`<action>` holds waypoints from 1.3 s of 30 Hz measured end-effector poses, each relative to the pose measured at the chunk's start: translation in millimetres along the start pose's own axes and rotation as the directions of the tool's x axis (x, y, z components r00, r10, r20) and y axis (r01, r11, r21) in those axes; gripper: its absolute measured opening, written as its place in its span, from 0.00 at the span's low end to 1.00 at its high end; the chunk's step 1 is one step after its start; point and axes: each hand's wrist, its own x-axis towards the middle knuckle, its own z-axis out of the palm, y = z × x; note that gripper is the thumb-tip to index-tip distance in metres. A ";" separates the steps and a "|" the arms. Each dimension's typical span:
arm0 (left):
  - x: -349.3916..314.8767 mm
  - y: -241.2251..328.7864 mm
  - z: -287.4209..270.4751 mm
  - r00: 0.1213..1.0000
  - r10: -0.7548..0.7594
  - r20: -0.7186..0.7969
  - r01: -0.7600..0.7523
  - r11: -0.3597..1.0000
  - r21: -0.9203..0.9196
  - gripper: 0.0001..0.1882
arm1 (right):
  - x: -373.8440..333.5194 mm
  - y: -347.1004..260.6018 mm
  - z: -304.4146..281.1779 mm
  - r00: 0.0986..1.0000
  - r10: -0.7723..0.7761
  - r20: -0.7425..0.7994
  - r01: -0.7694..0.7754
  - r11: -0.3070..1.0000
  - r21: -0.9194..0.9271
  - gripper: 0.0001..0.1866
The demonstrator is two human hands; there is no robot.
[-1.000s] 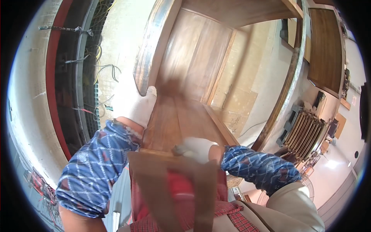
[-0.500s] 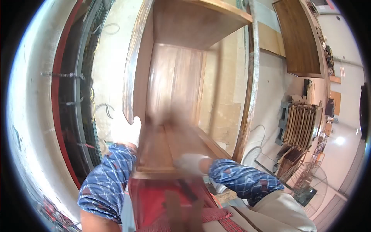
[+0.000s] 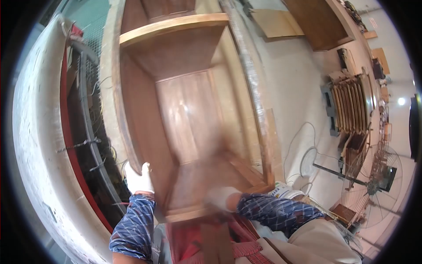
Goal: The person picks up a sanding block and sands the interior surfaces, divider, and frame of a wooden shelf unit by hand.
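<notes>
A brown wooden cabinet frame point(image 3: 176, 215) lies open side up in front of me, with a pale cross rail point(image 3: 176, 27) across its far part. My left hand point(image 3: 140, 178), in a white glove, is on the cabinet's left side wall point(image 3: 147, 110). Its thumb lies toward the inside and its fingers go over the outer edge. My right hand point(image 3: 223, 198), also gloved, is over the near end inside the cabinet. Motion smears its fingers, and a brownish blur spreads ahead of it, so I cannot make out what it holds. Patterned blue sleeves cover both forearms.
On the right stand a fan point(image 3: 373, 187) with a wire guard and a white bucket point(image 3: 285, 192). Farther back are a stack of wooden frames point(image 3: 349, 108) and a dark wooden panel point(image 3: 318, 24). A pale rounded surface with a red edge point(image 3: 81, 185) runs along the left.
The view has shifted, showing more of the cabinet's far part and its cross rail. My left hand stays at the left wall, nearer the cabinet's near end in view. The right hand remains blurred.
</notes>
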 end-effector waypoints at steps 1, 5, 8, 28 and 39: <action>-1.0 17.7 -6.7 0.998 -0.018 0.053 0.018 1.000 -0.016 0.35 | -11.9 12.7 -7.7 0.999 0.042 -0.032 -0.044 0.998 -0.051 0.10; 0.2 3.0 -9.8 0.997 -0.071 -0.010 0.072 0.987 0.141 0.36 | -70.3 7.9 -93.1 0.964 0.140 -0.228 -0.225 0.885 -0.408 0.09; 2.4 -5.0 -17.9 0.998 -0.004 -0.057 0.012 0.990 0.139 0.35 | -103.3 47.3 -106.1 0.707 0.135 -0.694 -0.229 0.972 -0.044 0.06; -3.8 4.7 -0.4 0.996 0.012 -0.089 0.000 0.991 0.134 0.27 | 87.9 150.9 -366.5 0.385 -0.131 -0.914 -0.335 0.903 -0.271 0.13; -8.0 25.1 -6.0 0.999 0.040 -0.027 -0.037 0.994 0.106 0.26 | 153.3 154.2 -484.1 0.261 -0.121 -0.958 -0.474 0.848 -0.236 0.10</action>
